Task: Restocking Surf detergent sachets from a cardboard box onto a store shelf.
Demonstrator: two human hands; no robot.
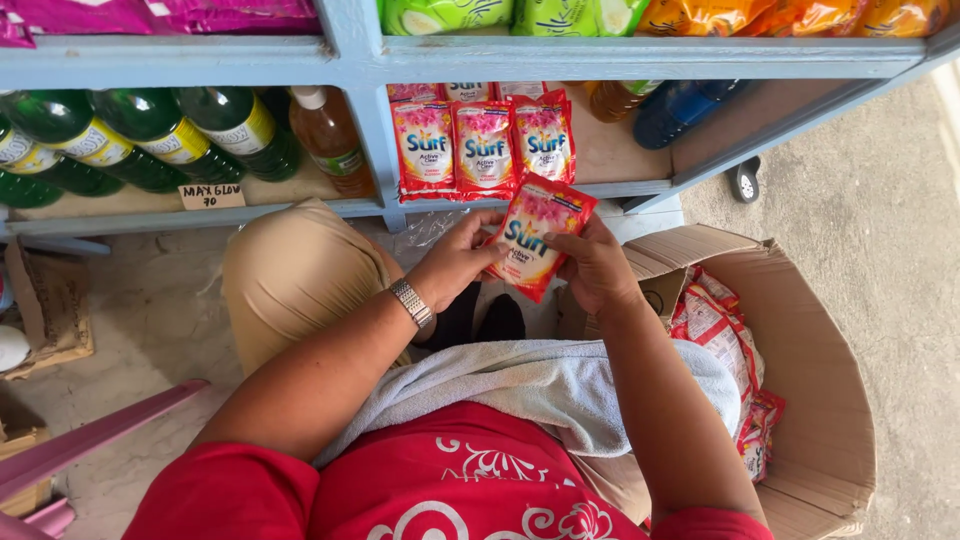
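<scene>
The person sits low before a blue shelf (pixel 640 58) and holds one red detergent sachet (pixel 533 236) between both hands. The left hand (pixel 455 262) pinches the left edge of the sachet, with the thumb on the front, and the right hand (pixel 596 268) grips the right edge in the same way; both hands are closed on it, not spread. The sachet is in the air, just in front of the lower shelf board and a little below it.

On that board three sachets (pixel 484 147) of the same kind already stand upright in a row, touching each other (maybe more stand behind them, I cannot tell). To the right of them the board is bare until two lying bottles (pixel 672 108). Beside the right arm an open cardboard box (pixel 815 370) contains many more red sachets (pixel 722 335). So I judge that the stocking is only at its beginning: a few pieces are placed, one is in the hands, most remain in the box. Green bottles (pixel 150 135) lie in the left compartment.
</scene>
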